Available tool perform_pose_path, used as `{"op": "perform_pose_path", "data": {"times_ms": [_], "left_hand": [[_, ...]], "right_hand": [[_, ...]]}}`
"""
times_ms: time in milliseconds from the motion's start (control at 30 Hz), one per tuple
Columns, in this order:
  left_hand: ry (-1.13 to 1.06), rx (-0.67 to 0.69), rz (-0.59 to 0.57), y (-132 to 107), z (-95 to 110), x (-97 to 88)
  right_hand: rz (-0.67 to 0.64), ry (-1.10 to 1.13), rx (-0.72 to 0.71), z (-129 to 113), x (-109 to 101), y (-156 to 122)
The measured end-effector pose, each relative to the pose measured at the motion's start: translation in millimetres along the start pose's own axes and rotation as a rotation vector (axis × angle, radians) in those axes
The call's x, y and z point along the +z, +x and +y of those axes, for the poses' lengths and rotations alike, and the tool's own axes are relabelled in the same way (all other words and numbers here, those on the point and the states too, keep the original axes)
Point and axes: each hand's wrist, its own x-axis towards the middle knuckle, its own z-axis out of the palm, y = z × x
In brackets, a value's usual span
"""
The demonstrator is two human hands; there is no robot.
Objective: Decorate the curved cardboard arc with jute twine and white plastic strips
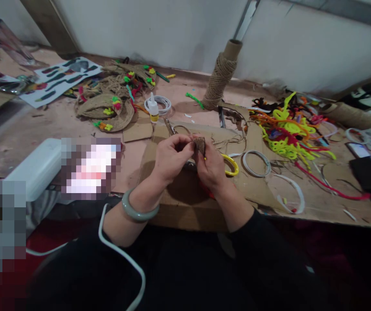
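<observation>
My right hand (210,166) is closed around a small brown piece (200,146) that looks like jute twine laid in tight rows. At its upper left edge, the thumb and fingers of my left hand (174,156) are pinched together; what lies between those fingertips is too small to make out. Both hands are close together above a cardboard sheet (256,190). Loose twine strands (234,140) lie just beyond the right hand. Beside that hand is a yellow loop (231,165), partly hidden by it. Something red shows under the right wrist.
Behind the hands stand a small glue bottle (153,110) and a twine cone (221,75). Decorated twine pieces (108,112) lie at left, near a blurred phone (91,168) and white box (38,166). Coloured pipe cleaners (289,125) and a white ring (256,163) lie at right.
</observation>
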Motion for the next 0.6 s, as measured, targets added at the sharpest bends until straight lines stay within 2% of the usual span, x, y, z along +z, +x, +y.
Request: {"op": "perform_pose_path", "data": {"times_ms": [600], "left_hand": [[-0.025, -0.053, 0.018, -1.0, -2.2, -0.7]], "right_hand": [[0.047, 0.061, -0.004, 1.3, -0.7, 1.9]]}}
